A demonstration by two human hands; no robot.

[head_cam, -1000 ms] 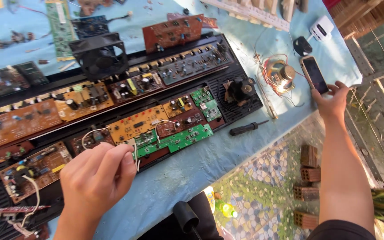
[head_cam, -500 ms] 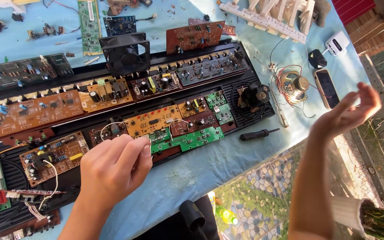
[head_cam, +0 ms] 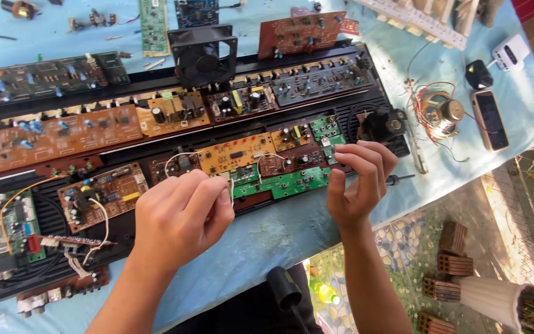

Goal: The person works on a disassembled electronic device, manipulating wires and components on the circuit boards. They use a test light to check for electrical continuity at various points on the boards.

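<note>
Left hand (head_cam: 183, 216) pinches a white wire (head_cam: 231, 185) between thumb and forefinger, just at the near edge of the green board (head_cam: 285, 184). Right hand (head_cam: 356, 179) hovers at the board's right end, fingers curled, narrow, holding nothing I can see. Green board lies on the black chassis (head_cam: 341, 102) on the tabletop (head_cam: 267, 235); long axis runs left-right, spanning between the hands. Left hand is nearer the wire; a screwdriver (head_cam: 398, 179) lies just beyond the right hand.
</note>
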